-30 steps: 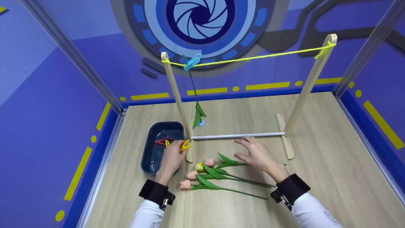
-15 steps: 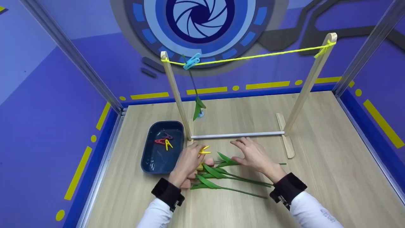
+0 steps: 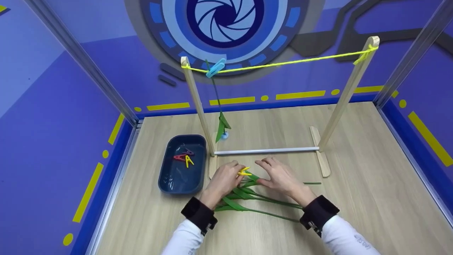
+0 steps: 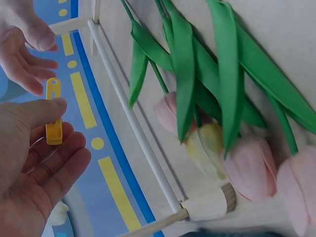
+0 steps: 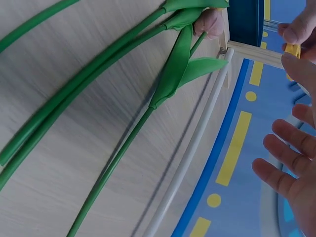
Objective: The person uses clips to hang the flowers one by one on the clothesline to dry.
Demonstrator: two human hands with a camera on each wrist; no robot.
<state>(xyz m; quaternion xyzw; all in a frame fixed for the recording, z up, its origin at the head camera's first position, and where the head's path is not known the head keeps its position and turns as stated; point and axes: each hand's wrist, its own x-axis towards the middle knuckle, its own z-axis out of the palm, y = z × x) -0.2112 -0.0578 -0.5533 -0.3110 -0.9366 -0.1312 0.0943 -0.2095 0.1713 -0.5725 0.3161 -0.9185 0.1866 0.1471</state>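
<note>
Between thumb and fingers, my left hand (image 3: 224,180) pinches a yellow clothespin (image 4: 53,113), held over the leafy part of the tulips. My right hand (image 3: 281,177) faces it a short way to the right, fingers spread and holding nothing. Several artificial tulips lie below both hands, their stems pointing right; the left wrist view shows pink blooms (image 4: 249,168) and a yellow bloom (image 4: 206,150). In the head view my left hand covers those blooms. Behind, a blue flower (image 3: 224,135) hangs head down from a yellow cord (image 3: 283,64), clipped by a light-blue clothespin (image 3: 216,68).
A dark blue tray (image 3: 170,184) stands left of the hands, holding red (image 3: 179,157), purple (image 3: 189,152) and yellow clothespins (image 3: 188,161). The wooden frame's right post (image 3: 348,94) and white bottom rod (image 3: 265,151) rise and run just beyond the hands.
My left hand has carried the yellow clothespin right from the tray to over the tulips, close to my right hand. The right hand has shifted slightly left. The hanging flower sways a little.
</note>
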